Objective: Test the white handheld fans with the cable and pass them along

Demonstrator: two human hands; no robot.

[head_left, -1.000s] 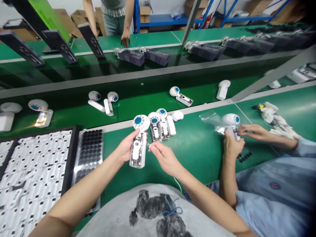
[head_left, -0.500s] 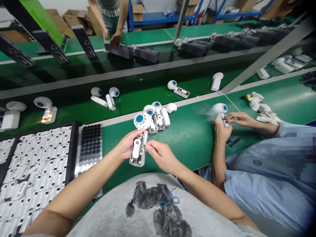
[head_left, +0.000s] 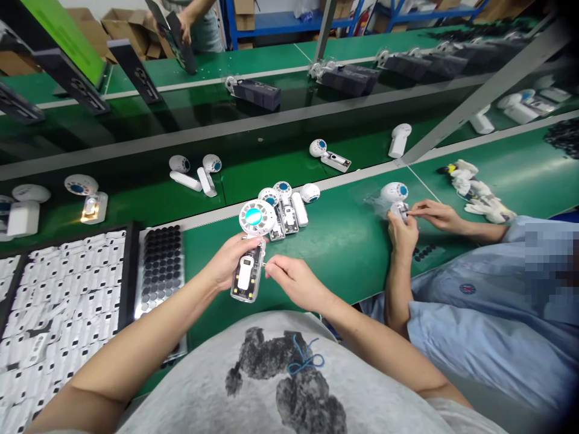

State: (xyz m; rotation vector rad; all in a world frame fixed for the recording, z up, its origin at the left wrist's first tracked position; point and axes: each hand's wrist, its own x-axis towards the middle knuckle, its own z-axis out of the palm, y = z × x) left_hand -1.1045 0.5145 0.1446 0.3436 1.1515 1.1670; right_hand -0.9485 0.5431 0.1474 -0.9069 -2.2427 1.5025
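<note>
My left hand (head_left: 227, 263) is wrapped round a white handheld fan (head_left: 245, 274), tilted, its round head with a blue centre pointing away from me. The handle's face shows a dark board with small yellow parts and a white oval piece under a clear cover. My right hand (head_left: 292, 278) is closed in a pinch at the handle's right edge. A tiny thin end shows between its fingertips and the handle, too small to name. Just beyond the held fan, several similar fans (head_left: 288, 215) lie close together on the green table (head_left: 335, 241).
On the left are a black-rimmed tray of white parts (head_left: 67, 289) and a sheet of black discs (head_left: 160, 259). Several fans (head_left: 207, 181) lie on the green belt (head_left: 262, 158). A co-worker's hands (head_left: 402, 232) hold another fan at right. White gloves (head_left: 482, 193) lie beyond.
My hands and the fan shift slightly left in view, still together. The fan's blue centre now catches bright light. Across the belt, another person's hands have lifted a dark box.
</note>
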